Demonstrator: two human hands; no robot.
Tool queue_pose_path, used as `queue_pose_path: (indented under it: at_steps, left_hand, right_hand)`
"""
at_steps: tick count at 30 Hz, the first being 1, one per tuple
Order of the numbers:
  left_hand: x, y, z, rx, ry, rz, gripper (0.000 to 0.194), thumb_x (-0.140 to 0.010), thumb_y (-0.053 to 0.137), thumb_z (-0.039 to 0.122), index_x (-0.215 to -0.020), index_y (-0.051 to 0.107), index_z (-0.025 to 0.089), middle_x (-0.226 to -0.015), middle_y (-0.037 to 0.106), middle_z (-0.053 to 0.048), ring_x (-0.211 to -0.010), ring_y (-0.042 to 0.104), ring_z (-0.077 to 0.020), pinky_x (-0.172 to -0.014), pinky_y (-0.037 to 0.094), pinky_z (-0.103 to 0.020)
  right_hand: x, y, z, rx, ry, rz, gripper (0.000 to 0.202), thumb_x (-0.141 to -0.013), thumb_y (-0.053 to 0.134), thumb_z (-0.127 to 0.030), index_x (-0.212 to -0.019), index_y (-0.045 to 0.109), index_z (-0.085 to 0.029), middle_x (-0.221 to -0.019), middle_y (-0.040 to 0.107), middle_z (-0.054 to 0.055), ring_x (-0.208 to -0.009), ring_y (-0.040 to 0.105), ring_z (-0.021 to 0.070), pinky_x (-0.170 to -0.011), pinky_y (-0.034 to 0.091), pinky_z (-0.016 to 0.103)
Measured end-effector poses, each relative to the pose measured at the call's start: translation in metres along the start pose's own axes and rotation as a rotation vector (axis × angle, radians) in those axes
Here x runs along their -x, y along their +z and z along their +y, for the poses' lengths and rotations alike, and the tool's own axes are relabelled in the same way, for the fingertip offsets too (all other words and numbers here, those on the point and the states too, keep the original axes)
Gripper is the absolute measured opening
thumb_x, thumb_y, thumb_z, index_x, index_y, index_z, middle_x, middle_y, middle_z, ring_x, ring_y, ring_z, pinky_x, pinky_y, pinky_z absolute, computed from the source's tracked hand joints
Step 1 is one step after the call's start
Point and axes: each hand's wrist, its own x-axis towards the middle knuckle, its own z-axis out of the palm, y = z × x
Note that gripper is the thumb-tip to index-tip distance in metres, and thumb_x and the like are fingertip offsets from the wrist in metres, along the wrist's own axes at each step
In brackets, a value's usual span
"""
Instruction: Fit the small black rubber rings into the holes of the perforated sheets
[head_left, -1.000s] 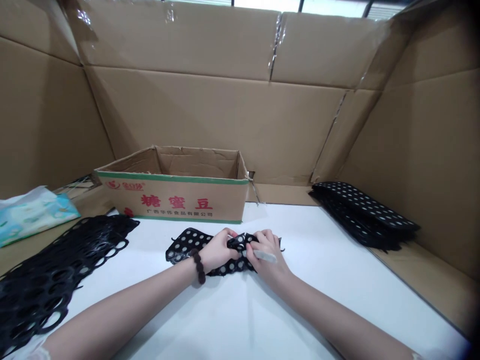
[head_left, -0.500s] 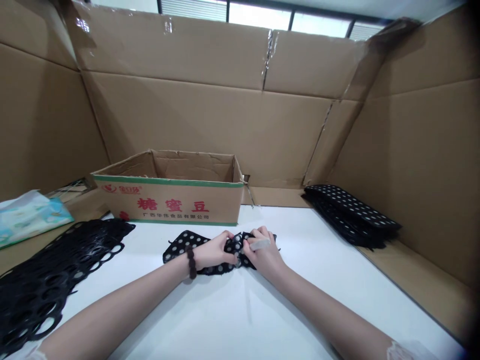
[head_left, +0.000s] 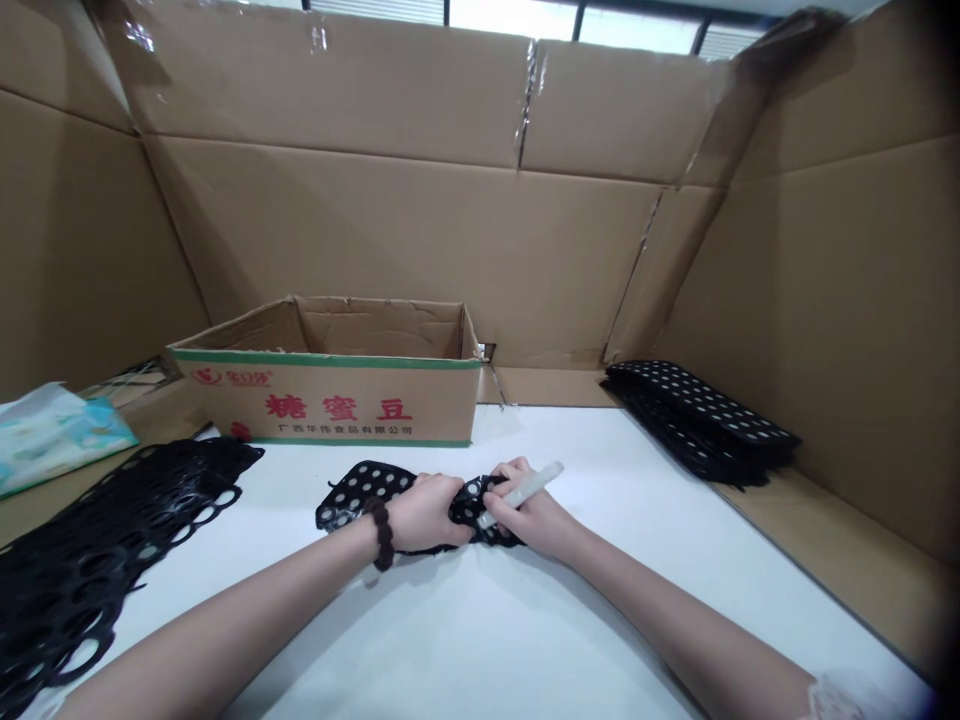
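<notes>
A black sheet with rows of pale round spots point(head_left: 366, 488) lies on the white table, bunched up toward its right end. My left hand point(head_left: 426, 514) is closed on the middle of it, with the thumb toward the right. Around a white, pen-like tool point(head_left: 537, 482), the fingers of my right hand point(head_left: 541, 512) are wrapped. This tool slants down to the left, its lower tip against the bunched part of the sheet. My right fingers also touch the sheet's right end, and they cover part of it.
Behind the hands stands an open cardboard box point(head_left: 330, 400) with red lettering. Black netting with large round holes point(head_left: 112, 540) spreads at the left, near a blue-and-white soft packet point(head_left: 64, 435). A stack of spotted black sheets point(head_left: 701, 420) sits at the right. Cardboard walls point(head_left: 405, 220) surround the table.
The pen-like tool has turned in my right hand, so its tip now points down to the sheet. My left hand has rolled over the sheet. The view has shifted slightly.
</notes>
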Motion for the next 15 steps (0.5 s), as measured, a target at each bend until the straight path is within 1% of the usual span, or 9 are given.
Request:
queue_pose_path:
  at_steps: [3, 7, 12, 15]
  left_hand:
    - [0.0009, 0.0017, -0.0021, 0.131, -0.059, -0.028, 0.021, -0.059, 0.057, 0.034, -0.07, 0.052, 0.017, -0.066, 0.058, 0.0, -0.06, 0.053, -0.0167, -0.048, 0.033, -0.022]
    - [0.0009, 0.001, -0.004, 0.279, -0.13, -0.076, 0.025, -0.056, 0.059, 0.032, -0.073, 0.052, 0.015, -0.062, 0.054, 0.002, -0.056, 0.051, -0.014, -0.045, 0.032, -0.02]
    - [-0.0005, -0.0017, -0.0056, 0.369, -0.156, -0.09, 0.034, -0.054, 0.062, 0.032, -0.082, 0.052, 0.016, -0.068, 0.054, 0.002, -0.061, 0.052, -0.0142, -0.046, 0.034, -0.019]
    - [-0.001, -0.0028, -0.0061, 0.398, -0.18, -0.094, 0.037, -0.052, 0.064, 0.031, -0.084, 0.052, 0.016, -0.07, 0.054, 0.002, -0.063, 0.052, -0.0147, -0.048, 0.035, -0.019]
  right_hand:
    - [0.0003, -0.0008, -0.0009, -0.002, 0.002, -0.015, 0.038, -0.083, 0.038, -0.022, -0.047, 0.05, -0.018, -0.074, 0.05, 0.003, -0.089, 0.042, 0.0179, -0.077, 0.038, 0.031]
    - [0.0004, -0.0005, 0.0002, -0.021, 0.01, -0.023, 0.039, -0.083, 0.037, -0.02, -0.046, 0.051, -0.018, -0.076, 0.05, 0.003, -0.09, 0.043, 0.0176, -0.078, 0.038, 0.03]
    - [0.0005, 0.0023, -0.0005, -0.02, 0.034, -0.004, 0.037, -0.082, 0.04, -0.021, -0.047, 0.052, -0.018, -0.079, 0.051, 0.002, -0.092, 0.042, 0.017, -0.081, 0.037, 0.029]
    - [0.0001, 0.0032, -0.0005, -0.034, 0.048, -0.002, 0.037, -0.082, 0.04, -0.021, -0.048, 0.053, -0.019, -0.081, 0.052, 0.002, -0.093, 0.042, 0.0172, -0.082, 0.036, 0.03]
